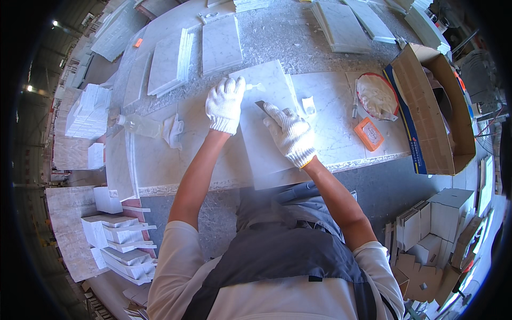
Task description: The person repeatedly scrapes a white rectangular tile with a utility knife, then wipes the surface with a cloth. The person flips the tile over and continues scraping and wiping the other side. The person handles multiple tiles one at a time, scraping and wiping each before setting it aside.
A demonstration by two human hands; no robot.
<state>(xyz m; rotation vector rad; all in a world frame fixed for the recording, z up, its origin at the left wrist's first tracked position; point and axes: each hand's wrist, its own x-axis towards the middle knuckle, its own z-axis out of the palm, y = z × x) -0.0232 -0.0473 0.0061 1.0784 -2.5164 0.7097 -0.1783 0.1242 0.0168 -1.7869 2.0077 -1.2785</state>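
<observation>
A pale grey-veined marble tile (pixel 269 138) lies lengthwise in front of me, its near end jutting past the table edge. My left hand (pixel 224 105), in a white knit glove, rests at its left edge with the fingers extended. My right hand (pixel 292 134), gloved likewise, is closed round a scraper (pixel 260 105), whose small dark blade points at the tile. Most of its handle is hidden by the fingers. A smear of white paste (pixel 257 87) sits on the tile between the left fingertips and the blade. Right of my right hand lies a small white scrap (pixel 308 105).
A red-rimmed bowl of white paste (pixel 376 96), an orange box (pixel 368 134) and a large cardboard carton (pixel 426 106) are on the right. A clear bottle (pixel 140 126) lies left, beside a crumpled white cloth (pixel 173 131). Stacked marble tiles (pixel 169 63) line the far side.
</observation>
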